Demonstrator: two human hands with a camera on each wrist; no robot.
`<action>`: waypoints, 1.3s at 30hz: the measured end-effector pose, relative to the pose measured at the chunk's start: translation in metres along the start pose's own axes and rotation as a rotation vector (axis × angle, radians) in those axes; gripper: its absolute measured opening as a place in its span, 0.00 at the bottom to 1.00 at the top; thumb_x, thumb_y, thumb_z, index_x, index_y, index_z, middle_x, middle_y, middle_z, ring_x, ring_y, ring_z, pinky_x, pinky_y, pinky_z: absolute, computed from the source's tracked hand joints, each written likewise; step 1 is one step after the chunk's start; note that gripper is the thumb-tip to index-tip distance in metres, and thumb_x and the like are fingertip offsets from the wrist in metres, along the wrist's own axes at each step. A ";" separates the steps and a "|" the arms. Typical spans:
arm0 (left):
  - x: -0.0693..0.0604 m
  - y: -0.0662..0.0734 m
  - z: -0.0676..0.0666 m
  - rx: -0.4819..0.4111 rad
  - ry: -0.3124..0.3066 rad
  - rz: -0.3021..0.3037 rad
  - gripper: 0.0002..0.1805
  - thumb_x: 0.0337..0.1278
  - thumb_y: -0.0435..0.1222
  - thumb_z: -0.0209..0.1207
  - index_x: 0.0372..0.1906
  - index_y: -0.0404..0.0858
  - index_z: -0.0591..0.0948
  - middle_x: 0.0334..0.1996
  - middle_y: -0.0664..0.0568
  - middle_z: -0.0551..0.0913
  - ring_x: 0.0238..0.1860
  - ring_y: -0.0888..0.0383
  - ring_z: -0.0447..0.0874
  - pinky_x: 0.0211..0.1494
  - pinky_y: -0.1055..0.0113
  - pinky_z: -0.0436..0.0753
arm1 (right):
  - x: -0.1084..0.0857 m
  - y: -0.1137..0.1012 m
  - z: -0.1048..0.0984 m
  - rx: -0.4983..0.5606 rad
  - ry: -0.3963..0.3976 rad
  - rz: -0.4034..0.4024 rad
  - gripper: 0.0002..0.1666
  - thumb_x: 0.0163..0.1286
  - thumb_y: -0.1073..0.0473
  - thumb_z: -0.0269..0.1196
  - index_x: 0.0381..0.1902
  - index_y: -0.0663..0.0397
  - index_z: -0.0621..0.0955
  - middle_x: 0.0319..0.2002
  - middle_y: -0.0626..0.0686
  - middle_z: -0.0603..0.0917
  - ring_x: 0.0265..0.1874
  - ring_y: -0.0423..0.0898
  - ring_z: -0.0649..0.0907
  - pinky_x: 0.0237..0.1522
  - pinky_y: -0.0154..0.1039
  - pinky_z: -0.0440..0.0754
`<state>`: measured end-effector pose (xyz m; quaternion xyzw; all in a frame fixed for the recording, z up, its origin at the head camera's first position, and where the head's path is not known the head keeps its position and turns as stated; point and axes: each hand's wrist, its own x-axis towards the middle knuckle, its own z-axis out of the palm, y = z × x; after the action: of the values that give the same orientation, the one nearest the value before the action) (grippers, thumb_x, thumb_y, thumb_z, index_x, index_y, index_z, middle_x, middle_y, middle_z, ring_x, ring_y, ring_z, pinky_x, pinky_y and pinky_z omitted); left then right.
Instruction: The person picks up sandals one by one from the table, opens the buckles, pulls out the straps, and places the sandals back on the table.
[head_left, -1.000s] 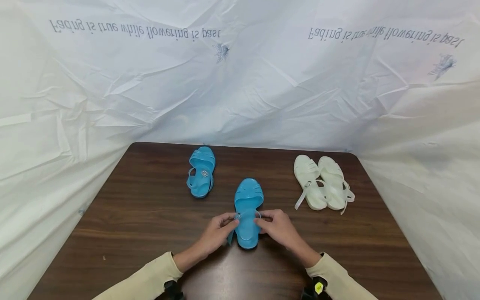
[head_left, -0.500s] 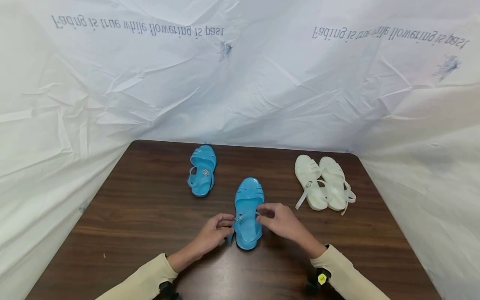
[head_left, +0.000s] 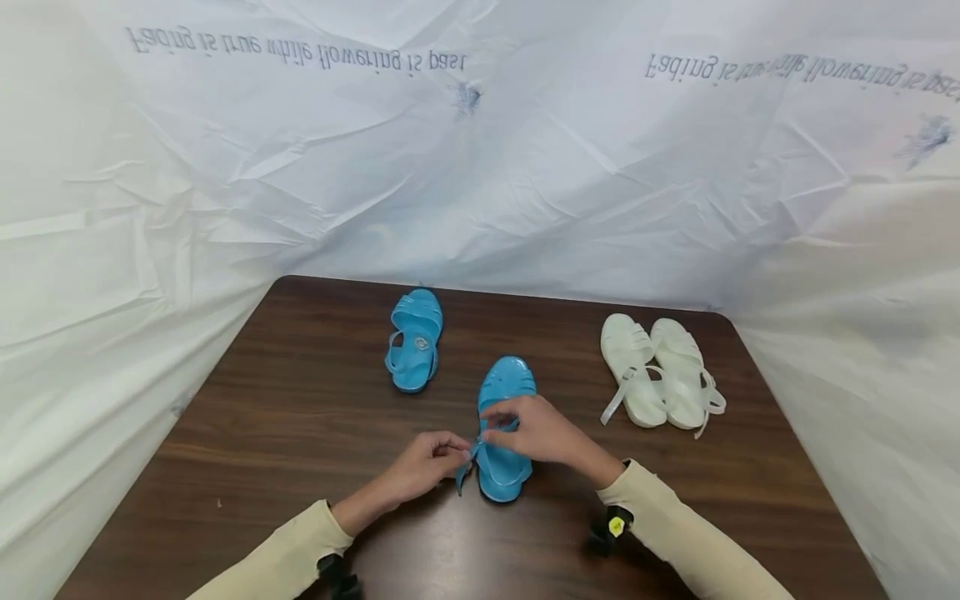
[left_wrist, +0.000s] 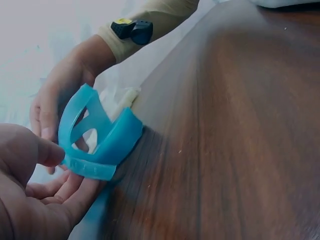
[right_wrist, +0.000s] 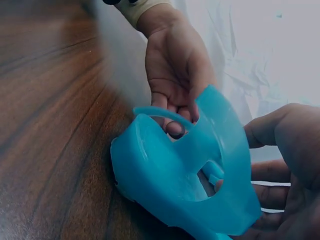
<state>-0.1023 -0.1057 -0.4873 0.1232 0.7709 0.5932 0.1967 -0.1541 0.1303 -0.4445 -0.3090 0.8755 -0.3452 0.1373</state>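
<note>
A blue jelly sandal (head_left: 504, 487) lies sole down at mid-table, its toe pointing away. My left hand (head_left: 427, 465) is at its left side, pinching the loose ankle strap (left_wrist: 90, 169), which has a row of small holes, between thumb and fingers. Over the middle of the sandal, my right hand (head_left: 536, 429) has curled fingers, with thumb and fingertips at the strap on the left side. In the right wrist view a right fingertip (right_wrist: 218, 185) shows through an opening in the blue sandal, by the strap. The buckle is hidden by the right hand.
Another blue sandal (head_left: 412, 362) lies farther back on the left. A pair of white sandals (head_left: 645, 404), with loose straps, stands side by side at the back right. The dark wooden table (head_left: 300, 417) has white sheeting (head_left: 480, 200) behind and around it.
My right hand has left the sandal's right side and moved left across it to the strap. My left hand has shifted slightly lower along the strap. The head view has turned a little.
</note>
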 end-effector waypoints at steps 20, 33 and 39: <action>0.010 -0.002 -0.009 0.047 -0.072 0.007 0.10 0.72 0.40 0.60 0.43 0.36 0.85 0.32 0.49 0.83 0.29 0.58 0.75 0.31 0.68 0.76 | 0.006 0.007 -0.004 0.040 -0.153 -0.068 0.15 0.71 0.50 0.69 0.49 0.51 0.89 0.42 0.43 0.89 0.41 0.34 0.85 0.44 0.33 0.84; 0.012 -0.004 -0.003 0.006 -0.051 0.013 0.11 0.71 0.39 0.62 0.44 0.34 0.85 0.33 0.47 0.84 0.30 0.57 0.77 0.30 0.69 0.76 | 0.001 0.014 0.003 0.017 -0.094 -0.088 0.14 0.67 0.54 0.73 0.48 0.50 0.90 0.41 0.39 0.90 0.41 0.33 0.84 0.43 0.32 0.83; 0.013 -0.010 -0.001 -0.027 -0.038 0.068 0.11 0.72 0.37 0.61 0.46 0.32 0.85 0.36 0.45 0.86 0.34 0.57 0.82 0.35 0.69 0.81 | -0.002 0.019 0.008 0.037 -0.050 -0.098 0.14 0.67 0.53 0.72 0.48 0.51 0.90 0.42 0.40 0.90 0.40 0.32 0.85 0.42 0.32 0.83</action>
<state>-0.1139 -0.1033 -0.4990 0.1577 0.7543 0.6074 0.1928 -0.1576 0.1384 -0.4629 -0.3575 0.8490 -0.3600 0.1477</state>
